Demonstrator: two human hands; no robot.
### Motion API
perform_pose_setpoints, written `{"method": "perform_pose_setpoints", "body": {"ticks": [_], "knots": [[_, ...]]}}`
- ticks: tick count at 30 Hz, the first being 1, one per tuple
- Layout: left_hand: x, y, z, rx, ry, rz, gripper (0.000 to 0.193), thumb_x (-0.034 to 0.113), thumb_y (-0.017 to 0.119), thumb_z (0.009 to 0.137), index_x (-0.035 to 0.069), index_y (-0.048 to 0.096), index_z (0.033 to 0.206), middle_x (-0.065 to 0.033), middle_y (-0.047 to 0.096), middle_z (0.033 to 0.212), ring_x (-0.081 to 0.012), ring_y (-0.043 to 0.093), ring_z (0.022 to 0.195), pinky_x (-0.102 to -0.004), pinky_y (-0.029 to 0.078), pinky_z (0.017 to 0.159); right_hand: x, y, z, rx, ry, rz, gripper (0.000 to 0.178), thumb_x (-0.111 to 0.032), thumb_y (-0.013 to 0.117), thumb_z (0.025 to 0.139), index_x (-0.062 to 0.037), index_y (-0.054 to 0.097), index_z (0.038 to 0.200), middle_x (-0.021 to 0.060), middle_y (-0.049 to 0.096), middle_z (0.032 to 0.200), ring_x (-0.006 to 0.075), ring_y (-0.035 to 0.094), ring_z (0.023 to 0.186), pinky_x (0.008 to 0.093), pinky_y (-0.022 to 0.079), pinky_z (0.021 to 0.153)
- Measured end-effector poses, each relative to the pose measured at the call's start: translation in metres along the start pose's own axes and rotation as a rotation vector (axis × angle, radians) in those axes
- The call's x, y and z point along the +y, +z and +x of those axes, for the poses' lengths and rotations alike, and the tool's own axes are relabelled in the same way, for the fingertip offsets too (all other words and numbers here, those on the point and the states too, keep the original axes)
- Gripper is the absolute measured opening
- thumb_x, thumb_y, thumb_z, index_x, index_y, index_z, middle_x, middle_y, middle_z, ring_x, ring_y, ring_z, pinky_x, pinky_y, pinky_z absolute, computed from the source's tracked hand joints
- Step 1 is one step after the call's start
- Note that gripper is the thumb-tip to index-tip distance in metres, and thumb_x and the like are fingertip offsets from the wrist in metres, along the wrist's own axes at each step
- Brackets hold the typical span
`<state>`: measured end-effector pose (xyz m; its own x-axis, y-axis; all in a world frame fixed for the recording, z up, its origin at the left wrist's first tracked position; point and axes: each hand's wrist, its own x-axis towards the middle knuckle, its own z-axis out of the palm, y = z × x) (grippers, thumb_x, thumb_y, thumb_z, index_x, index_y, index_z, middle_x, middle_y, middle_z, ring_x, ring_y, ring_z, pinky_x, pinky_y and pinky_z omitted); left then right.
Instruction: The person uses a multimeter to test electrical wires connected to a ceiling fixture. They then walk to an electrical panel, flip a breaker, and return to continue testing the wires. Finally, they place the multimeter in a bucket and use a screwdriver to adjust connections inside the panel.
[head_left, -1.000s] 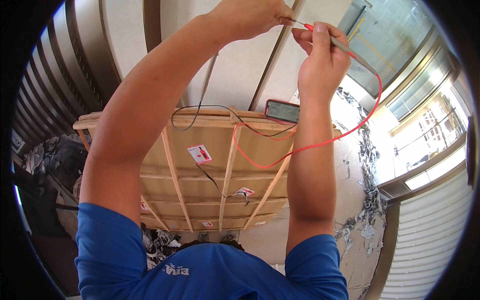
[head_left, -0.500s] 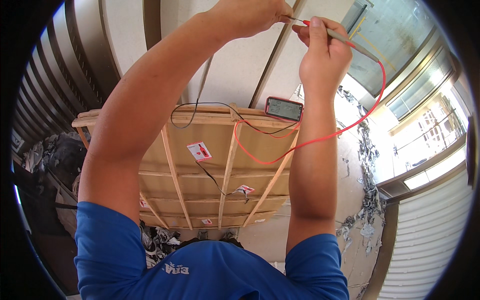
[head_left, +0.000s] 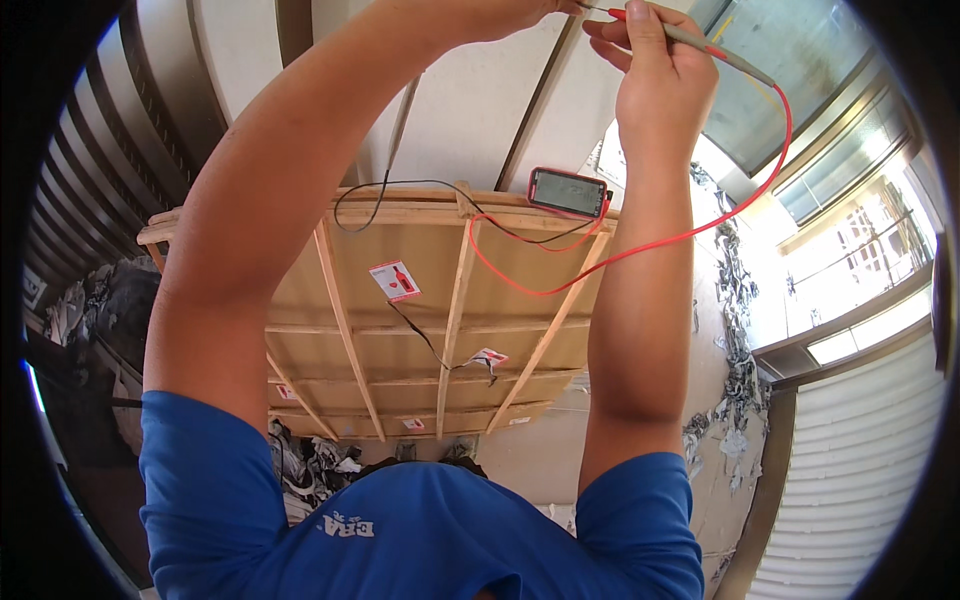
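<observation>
Above multimeter [head_left: 567, 192]: red-grey probe [head_left: 685, 38], pinched in right hand [head_left: 662, 80], best held steady; left hand [head_left: 505, 14], grip unclear.

Slatted wooden panel [head_left: 395, 238] | top edge: multimeter [head_left: 566, 192], black lead [head_left: 420, 182] | face: printed cards [head_left: 394, 281], dark wire [head_left: 428, 342]

grey-red probe [head_left: 690, 41], slanting, apparently needle-tipped

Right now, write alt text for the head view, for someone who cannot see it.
A person's right hand holds a grey test probe, pointing at the partly cropped left hand. Below, a red-edged meter with red lead and black lead sits at a wooden frame's far edge.
</observation>
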<state>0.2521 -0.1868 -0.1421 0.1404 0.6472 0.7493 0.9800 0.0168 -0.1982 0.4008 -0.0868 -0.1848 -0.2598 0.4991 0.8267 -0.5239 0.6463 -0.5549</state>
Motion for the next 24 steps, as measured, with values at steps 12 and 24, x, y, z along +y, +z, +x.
{"method": "perform_pose_setpoints", "body": {"ticks": [12, 24], "knots": [[-0.004, 0.008, 0.003, 0.023, 0.095, -0.071, 0.014, 0.023, 0.067, 0.091, 0.013, 0.075, 0.085, -0.0148, 0.071, 0.084, -0.0376, 0.069, 0.086, -0.049, 0.054, 0.075, -0.002, -0.019, 0.004, -0.087, 0.086, 0.043, 0.028, -0.02, 0.06, 0.104, 0.0072, 0.064, 0.101, 0.0107, 0.066, 0.081, 0.029, 0.076, 0.08, 0.0373, 0.065, 0.08], [-0.004, 0.006, 0.0, 0.029, 0.116, 0.004, 0.012, 0.022, 0.069, 0.089, 0.012, 0.076, 0.085, -0.0145, 0.072, 0.084, -0.0368, 0.069, 0.085, -0.0479, 0.054, 0.075, 0.002, -0.013, 0.005, -0.088, 0.151, 0.089, 0.025, -0.021, 0.059, 0.105, 0.0015, 0.062, 0.094, 0.0057, 0.062, 0.077, 0.0172, 0.068, 0.07, 0.0314, 0.062, 0.069]]}}
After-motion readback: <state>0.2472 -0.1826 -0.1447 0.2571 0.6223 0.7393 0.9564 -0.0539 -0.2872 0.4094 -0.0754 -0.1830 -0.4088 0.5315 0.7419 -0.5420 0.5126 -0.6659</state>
